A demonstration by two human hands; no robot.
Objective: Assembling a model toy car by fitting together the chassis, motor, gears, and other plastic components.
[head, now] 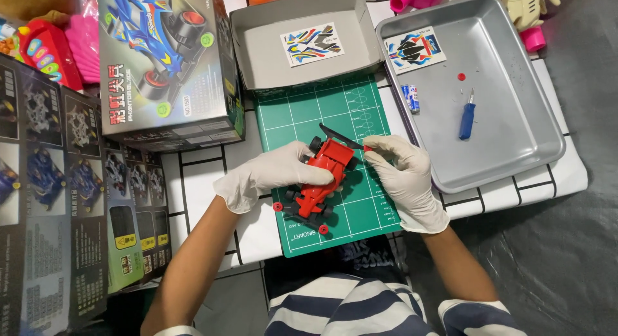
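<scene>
A red toy race car with black wheels and a black rear wing lies on a green cutting mat. My left hand, in a white glove, grips the car's body from the left. My right hand, also gloved, pinches a small red part right next to the car's rear end. Two small red round pieces lie loose by the car, one just off the mat's left edge and one on the mat.
A metal tray at the right holds a blue screwdriver, a sticker sheet, a battery and a red bit. A grey box lid with stickers sits behind the mat. Toy car boxes stand at the left.
</scene>
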